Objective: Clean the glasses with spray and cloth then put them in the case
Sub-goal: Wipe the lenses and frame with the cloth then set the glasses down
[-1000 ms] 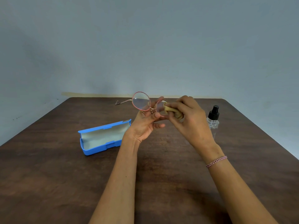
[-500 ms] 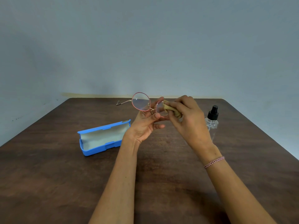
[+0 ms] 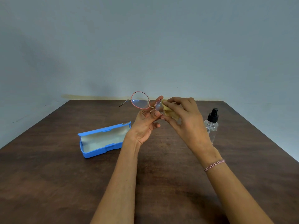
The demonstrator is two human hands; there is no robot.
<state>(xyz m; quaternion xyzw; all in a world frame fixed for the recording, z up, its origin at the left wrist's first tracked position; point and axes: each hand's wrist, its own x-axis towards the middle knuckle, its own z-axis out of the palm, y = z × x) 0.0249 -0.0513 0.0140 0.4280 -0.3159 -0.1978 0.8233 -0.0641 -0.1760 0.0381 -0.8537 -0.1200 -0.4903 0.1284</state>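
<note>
Head view: I log left hand (image 3: 144, 126) pinching glasses (image 3: 140, 101) near the bridge, right hand (image 3: 187, 122) pinching cloth (image 3: 171, 113) on one lens; case (image 3: 95, 152) open.

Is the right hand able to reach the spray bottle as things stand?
Probably yes: the spray bottle stands just beside the right hand, nothing between, though it pinches the cloth.

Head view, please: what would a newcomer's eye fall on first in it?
The pink-rimmed glasses, held up mid-frame by the left hand while the right hand presses a yellow cloth to one lens. Next, the open blue case on the dark table to the left, and the clear spray bottle standing to the right.
</note>
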